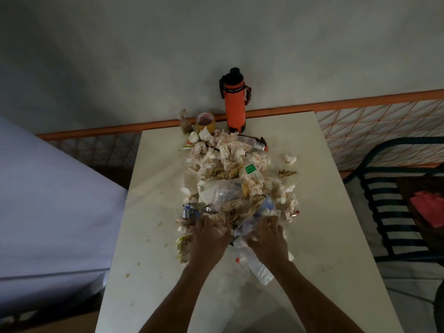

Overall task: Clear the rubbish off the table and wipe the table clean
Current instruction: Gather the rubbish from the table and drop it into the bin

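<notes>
Two hands, left hand (pixel 208 239) and right hand (pixel 269 239), fingers curled into crumpled stained tissue-and-plastic rubbish (pixel 230 169) heaped along the white bench (pixel 324 212).

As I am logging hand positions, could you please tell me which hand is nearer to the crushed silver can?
Left. The left hand lies just right of the crushed silver can; the right hand sits farther right across the rubbish.

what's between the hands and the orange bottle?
In the head view, a rubbish pile of crumpled tissues, wrappers and plastic fills the table from both hands to the orange bottle.
</notes>
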Demonstrator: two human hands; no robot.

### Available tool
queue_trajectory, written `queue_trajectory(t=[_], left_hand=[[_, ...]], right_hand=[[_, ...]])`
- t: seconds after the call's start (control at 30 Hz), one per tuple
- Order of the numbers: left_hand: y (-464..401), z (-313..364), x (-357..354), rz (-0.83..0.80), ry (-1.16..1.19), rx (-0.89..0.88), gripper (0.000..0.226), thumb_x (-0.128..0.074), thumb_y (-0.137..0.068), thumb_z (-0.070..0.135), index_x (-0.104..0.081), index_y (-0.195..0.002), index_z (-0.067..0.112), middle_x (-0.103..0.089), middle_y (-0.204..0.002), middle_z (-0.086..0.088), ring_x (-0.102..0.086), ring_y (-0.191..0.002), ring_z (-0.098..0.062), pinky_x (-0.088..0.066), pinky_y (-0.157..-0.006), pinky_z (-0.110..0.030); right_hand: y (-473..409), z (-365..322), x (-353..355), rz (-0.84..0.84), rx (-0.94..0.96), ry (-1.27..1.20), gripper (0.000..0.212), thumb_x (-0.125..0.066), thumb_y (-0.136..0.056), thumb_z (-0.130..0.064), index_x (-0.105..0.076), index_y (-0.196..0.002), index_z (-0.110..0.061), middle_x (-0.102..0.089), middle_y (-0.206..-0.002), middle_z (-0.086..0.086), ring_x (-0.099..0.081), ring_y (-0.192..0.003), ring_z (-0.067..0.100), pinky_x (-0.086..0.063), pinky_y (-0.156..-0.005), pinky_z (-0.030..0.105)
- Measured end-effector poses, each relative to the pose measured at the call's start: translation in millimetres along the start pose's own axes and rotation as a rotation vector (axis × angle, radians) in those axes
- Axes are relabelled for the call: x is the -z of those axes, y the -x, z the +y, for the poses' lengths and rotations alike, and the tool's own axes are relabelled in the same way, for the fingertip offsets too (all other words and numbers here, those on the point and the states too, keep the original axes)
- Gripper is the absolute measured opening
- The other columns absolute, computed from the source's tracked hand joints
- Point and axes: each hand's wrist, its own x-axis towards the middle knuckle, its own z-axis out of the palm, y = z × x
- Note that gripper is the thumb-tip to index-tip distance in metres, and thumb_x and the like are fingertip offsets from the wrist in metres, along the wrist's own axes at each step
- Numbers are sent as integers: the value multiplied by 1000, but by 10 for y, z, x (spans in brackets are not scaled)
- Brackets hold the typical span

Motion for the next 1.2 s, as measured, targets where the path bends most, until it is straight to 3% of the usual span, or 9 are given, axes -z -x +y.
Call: queue_trajectory(t=[0.23,0.37,0.47,0.57,0.7,0.8,0.97,1.1,1.2], left_hand=[[-21,28,-183,-49,-324,-87,44,-71,-87,34,-53,-123,18,-63,-123,-3,-55,-120,-26,-52,-87,-35],[-74,-3,-143,-55,-211,-106,37,-74,-82,27,-55,-113,19,-67,-108,-3,-61,-107,-27,-54,-81,-39],[-67,-45,-74,-48,-93,-119,33,-77,-81,23,-53,-104,21,-61,-95,4,-60,-94,-23,-49,-70,-29],[-12,-71,40,-31,8,-119,34,-75,-87,25,-60,-118,25,-58,-101,10,-58,-92,-14,-42,-67,-16],[60,-164,192,17,62,-74,24,-62,-93,19,-71,-114,27,-62,-107,6,-62,-93,-15,-50,-76,-24],[154,-223,287,108,123,-18,24,-59,-93,11,-76,-105,24,-58,-101,6,-58,-84,-11,-40,-69,-10],[233,-343,421,257,265,185,16,-56,-93,6,-70,-86,9,-54,-90,-4,-58,-82,-24,-41,-64,-24],[268,-441,506,317,396,288,22,-59,-95,16,-64,-74,14,-58,-93,-4,-59,-78,-13,-43,-71,-32],[258,-478,539,258,306,318,41,-65,-91,43,-54,-62,17,-55,-73,1,-51,-64,-11,-38,-60,-30]], right_hand=[[-30,137,-121,69,-22,-113,15,-55,-87,-6,-59,-101,-2,-61,-104,17,-57,-93,35,-43,-74,36],[-17,103,13,84,-14,-286,5,-49,-88,-7,-51,-92,-9,-51,-86,0,-47,-80,19,-34,-62,15],[-65,119,86,132,-47,-339,17,-58,-88,-2,-51,-91,-17,-56,-86,0,-53,-79,20,-32,-59,11],[-82,101,156,179,-73,-330,28,-56,-80,6,-64,-99,-13,-60,-95,3,-54,-82,16,-32,-60,5],[-132,-33,248,112,-38,-370,42,-51,-76,11,-69,-107,-11,-49,-105,0,-50,-96,17,-34,-66,8],[-138,-116,204,24,-68,-376,36,-67,-79,-16,-65,-115,-20,-45,-111,-4,-54,-106,17,-40,-80,18],[-59,-102,40,-113,-36,-207,80,-77,-67,-57,-43,-135,-31,-44,-132,0,-50,-119,25,-49,-92,40],[84,-155,-73,-70,47,-88,97,-76,-68,-60,-24,-145,-33,-42,-139,0,-51,-119,29,-50,-88,42],[153,-167,-157,-65,132,69,93,-78,-70,-54,-22,-142,-34,-40,-142,-4,-53,-112,25,-50,-82,37]])
